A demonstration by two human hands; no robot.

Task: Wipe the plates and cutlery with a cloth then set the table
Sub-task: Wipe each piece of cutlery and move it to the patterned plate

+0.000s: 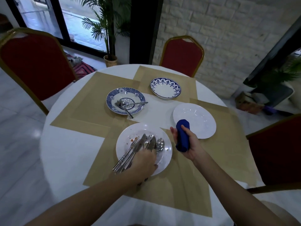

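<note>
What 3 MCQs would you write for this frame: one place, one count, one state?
1. Where do the lone spoon and fork lie? A in the blue patterned plate; B on a placemat; C on a chair.
2. How many plates are on the table? A three; B four; C five.
3. The near white plate is: A spotless; B food-stained; C upside down.
Key: 1A, both rest inside it. 2B, those two plus the blue-rimmed plate and the right white plate. 3B, reddish specks show beside the cutlery bundle that the left hand grips; the right hand holds the blue cloth.
</note>
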